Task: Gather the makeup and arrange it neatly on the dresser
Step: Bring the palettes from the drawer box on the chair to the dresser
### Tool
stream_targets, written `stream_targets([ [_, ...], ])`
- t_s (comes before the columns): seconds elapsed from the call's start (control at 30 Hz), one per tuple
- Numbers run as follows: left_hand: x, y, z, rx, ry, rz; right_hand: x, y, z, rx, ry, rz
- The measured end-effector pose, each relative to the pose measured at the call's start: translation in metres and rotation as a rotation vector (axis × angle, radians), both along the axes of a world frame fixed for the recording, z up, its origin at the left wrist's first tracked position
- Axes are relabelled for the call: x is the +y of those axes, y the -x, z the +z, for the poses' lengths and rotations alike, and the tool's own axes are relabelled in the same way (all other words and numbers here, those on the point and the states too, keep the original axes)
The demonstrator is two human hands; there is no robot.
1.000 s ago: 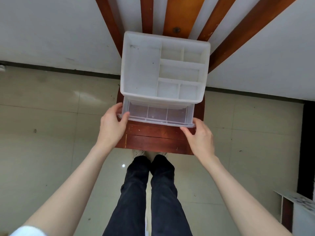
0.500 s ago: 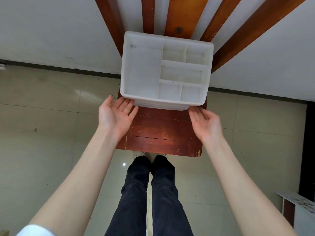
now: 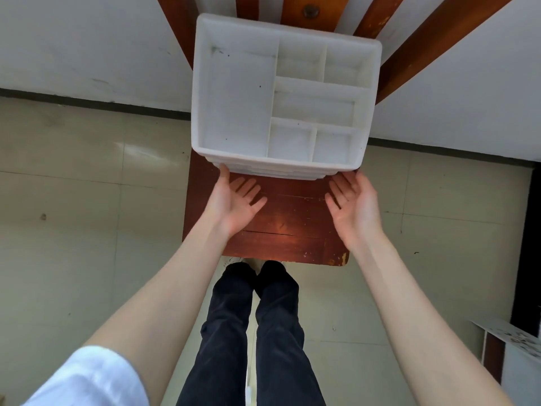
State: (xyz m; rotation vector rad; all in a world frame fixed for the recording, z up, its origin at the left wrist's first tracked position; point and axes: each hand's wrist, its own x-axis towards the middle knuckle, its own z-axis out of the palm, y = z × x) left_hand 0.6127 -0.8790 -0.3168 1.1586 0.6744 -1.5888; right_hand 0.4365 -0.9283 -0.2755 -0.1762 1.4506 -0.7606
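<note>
No text, label or number can be read anywhere.

Bare forearms; a white short sleeve (image 3: 87,379) at near left; black trousers (image 3: 251,332) cover both legs.

Bare reddish-brown wooden seat surface (image 3: 281,221) open between the white plastic compartmented organizer box (image 3: 202,92) and the near edge, with room for passing between the left hand (image 3: 234,200) and right hand (image 3: 355,205). Box blocking the far half of the seat, its compartments open from above. Slanted wooden back slats (image 3: 433,39) closing off the far side. Pale tiled floor (image 3: 87,215) free to either side.
</note>
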Motion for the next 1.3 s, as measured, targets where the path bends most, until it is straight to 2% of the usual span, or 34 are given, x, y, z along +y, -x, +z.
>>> stream_targets([
  [0.1, -0.009, 0.012, -0.006, 0.071, 0.044, 0.12, 0.005, 0.005, 0.005, 0.191, 0.187, 0.208],
  [0.27, -0.009, 0.018, -0.011, 0.11, 0.071, 0.189, 0.002, 0.008, 0.011, 0.344, 0.345, 0.436],
  [0.4, -0.009, 0.018, -0.014, 0.129, 0.092, 0.23, -0.002, 0.005, 0.01, 0.386, 0.403, 0.479],
  [0.7, -0.006, 0.02, -0.016, 0.115, 0.124, 0.206, -0.005, 0.006, 0.009, 0.368, 0.383, 0.475],
  [0.97, 0.014, 0.026, -0.018, 0.075, 0.028, 0.084, -0.007, 0.007, 0.012, 0.376, 0.364, 0.482],
  [1.3, 0.052, 0.035, -0.008, 0.061, -0.029, 0.041, -0.006, 0.006, 0.013, 0.372, 0.349, 0.474],
])
